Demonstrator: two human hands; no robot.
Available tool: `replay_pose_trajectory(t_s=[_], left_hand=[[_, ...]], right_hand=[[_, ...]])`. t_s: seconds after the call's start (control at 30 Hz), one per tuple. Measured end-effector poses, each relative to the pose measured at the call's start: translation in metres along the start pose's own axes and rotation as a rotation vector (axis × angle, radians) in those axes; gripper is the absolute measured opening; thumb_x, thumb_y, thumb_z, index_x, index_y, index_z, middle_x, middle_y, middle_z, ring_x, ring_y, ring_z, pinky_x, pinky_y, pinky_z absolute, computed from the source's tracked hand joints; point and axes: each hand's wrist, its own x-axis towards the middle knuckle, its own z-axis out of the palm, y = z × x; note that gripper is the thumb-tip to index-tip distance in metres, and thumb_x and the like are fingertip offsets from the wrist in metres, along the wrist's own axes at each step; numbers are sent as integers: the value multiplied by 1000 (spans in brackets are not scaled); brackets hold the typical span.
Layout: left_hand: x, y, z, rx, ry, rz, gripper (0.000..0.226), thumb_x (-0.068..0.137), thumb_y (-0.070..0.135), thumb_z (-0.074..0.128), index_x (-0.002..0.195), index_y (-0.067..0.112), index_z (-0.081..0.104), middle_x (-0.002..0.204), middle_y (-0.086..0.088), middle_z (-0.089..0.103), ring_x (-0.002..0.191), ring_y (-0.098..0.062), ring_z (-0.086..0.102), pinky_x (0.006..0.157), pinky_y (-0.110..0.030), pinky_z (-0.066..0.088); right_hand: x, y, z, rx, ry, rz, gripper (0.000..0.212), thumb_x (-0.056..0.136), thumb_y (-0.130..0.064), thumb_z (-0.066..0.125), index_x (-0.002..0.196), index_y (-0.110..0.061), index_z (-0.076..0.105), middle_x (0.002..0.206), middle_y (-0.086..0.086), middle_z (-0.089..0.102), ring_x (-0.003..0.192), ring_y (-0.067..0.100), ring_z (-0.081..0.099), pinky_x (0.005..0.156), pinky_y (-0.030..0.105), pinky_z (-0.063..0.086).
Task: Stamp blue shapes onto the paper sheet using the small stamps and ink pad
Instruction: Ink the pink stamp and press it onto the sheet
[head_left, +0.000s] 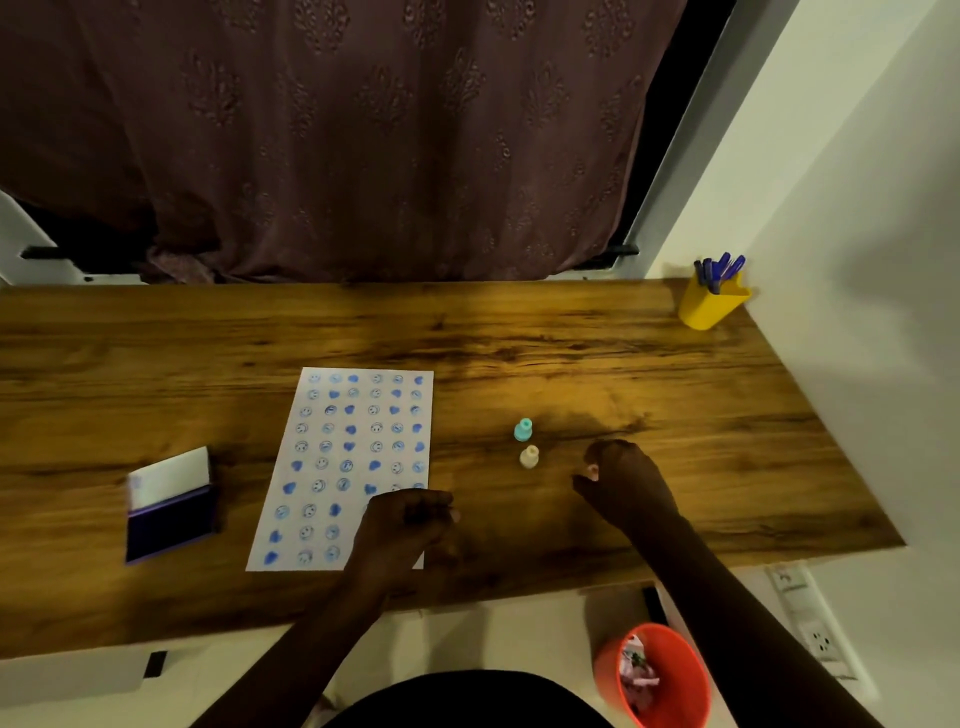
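A white paper sheet lies on the wooden desk, covered with rows of blue smiley and heart prints. The open ink pad, with a dark blue pad and a white lid, sits left of the sheet. Two small stamps stand upright to the right of the sheet: a teal stamp and, just nearer, a cream stamp. My left hand rests curled over the sheet's lower right corner and holds nothing visible. My right hand, on the desk right of the stamps, is closed around a small pink stamp that is mostly hidden.
A yellow cup with blue pens stands at the desk's far right corner by the wall. An orange bin sits on the floor below the desk's front edge. A brown curtain hangs behind the desk.
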Motion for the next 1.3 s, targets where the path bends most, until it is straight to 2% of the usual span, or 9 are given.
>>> replay_pose_trajectory(t_s=[0.23, 0.33, 0.43, 0.6, 0.87, 1.0, 1.1, 1.2, 1.3], left_hand=[[-4, 1, -3, -5, -1, 36, 23, 79, 22, 86, 87, 43, 81, 85, 6, 83, 91, -15, 78, 101, -56, 56], [-8, 3, -6, -21, 2, 48, 26, 80, 22, 85, 87, 46, 81, 89, 13, 81, 91, -7, 76, 100, -51, 57], [-11, 5, -10, -81, -28, 69, 25, 83, 20, 84, 92, 43, 82, 89, 6, 83, 87, -13, 79, 97, -52, 59], [-12, 9, -22, -215, -98, 84, 27, 84, 15, 83, 105, 33, 82, 98, -4, 83, 99, -29, 78, 94, -50, 62], [-16, 5, -48, -296, -76, 93, 27, 84, 9, 82, 100, 30, 83, 103, -4, 83, 98, -26, 80, 83, -38, 65], [-17, -2, -63, -263, -26, 109, 27, 82, 12, 85, 108, 18, 80, 105, -4, 83, 99, -26, 79, 87, -45, 64], [-21, -6, -78, -274, -19, 112, 27, 82, 12, 84, 108, 16, 81, 105, -6, 83, 99, -27, 79, 87, -45, 64], [-24, -11, -95, -291, 11, 120, 31, 83, 12, 84, 114, 11, 79, 106, -7, 83, 98, -28, 80, 86, -45, 64], [-27, -18, -115, -367, 66, 99, 30, 82, 9, 84, 111, 7, 78, 103, -8, 83, 97, -30, 80, 79, -39, 66]], right_hand=[[-8, -9, -6, -2, -12, 26, 22, 91, -35, 71, 98, -14, 74, 98, 8, 76, 92, 26, 72, 78, 33, 57], [-17, -23, -13, 221, -11, 34, 20, 87, -37, 77, 76, -20, 77, 76, -1, 76, 70, 14, 70, 68, 28, 53], [-30, -50, -21, 508, -91, 72, 32, 87, -38, 77, 58, -27, 73, 56, -5, 70, 55, 8, 64, 62, 26, 46], [-43, -96, -17, 979, -306, 283, 39, 88, -41, 77, 81, -3, 79, 62, 9, 68, 54, 16, 60, 51, 25, 46], [-47, -146, 6, 1124, -546, 266, 34, 83, -44, 80, 73, -12, 80, 65, 8, 68, 56, 16, 61, 56, 26, 49], [-50, -164, 11, 1132, -579, 188, 34, 79, -47, 82, 83, -13, 83, 71, 6, 73, 60, 15, 62, 58, 26, 50], [-51, -177, 13, 1169, -584, 96, 42, 72, -48, 86, 95, -13, 84, 88, 14, 79, 73, 16, 70, 64, 24, 54], [-51, -192, 15, 1230, -599, 41, 27, 77, -29, 86, 100, -14, 83, 105, 20, 78, 92, 26, 74, 79, 32, 57], [-49, -208, 19, 1237, -573, -7, 22, 82, -13, 83, 104, -14, 82, 109, 10, 80, 102, 22, 76, 79, 25, 60]])
